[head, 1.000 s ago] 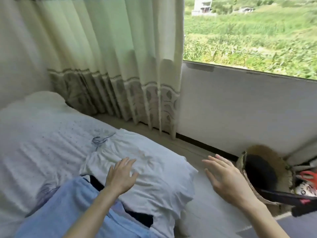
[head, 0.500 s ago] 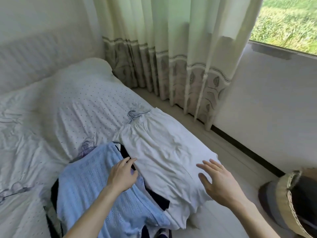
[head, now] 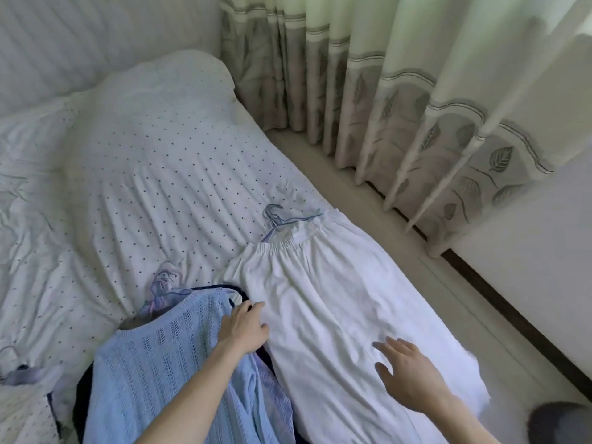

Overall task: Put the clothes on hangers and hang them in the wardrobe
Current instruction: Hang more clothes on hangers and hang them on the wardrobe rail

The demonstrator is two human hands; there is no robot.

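bed (head: pixel 160 174): white cover with small dark dots, rumpled, filling the left side of the room; a padded white headboard (head: pixel 96 36) stands behind it.
window side: pale curtain (head: pixel 384 91) with a grey leaf border hangs down to the light floor (head: pixel 400 251), right of the bed.
white garment (head: pixel 336 299): laid flat along the bed's right edge, elastic waistband toward the headboard, lower end hanging past the mattress edge.
blue hanger (head: pixel 278 216): thin wire, its hook poking out of that waistband onto the cover.
light blue knit sweater (head: pixel 153 357): lies just left of the white garment, on top of a dark garment (head: pixel 238 289); a purple hanger (head: pixel 161 283) shows at its neck.
left hand (head: pixel 243 328): rests where the sweater meets the white garment, fingers bent; i cannot tell whether it grasps any cloth.
right hand (head: pixel 407 373): released, fingers spread, palm down over the white garment's lower half; touching or just above it, i cannot tell.
far left: another hanger hook (head: pixel 12 350) lies on the cover.
bottom right corner: a dark rounded thing (head: pixel 557 421) on the floor, too cut off to name.
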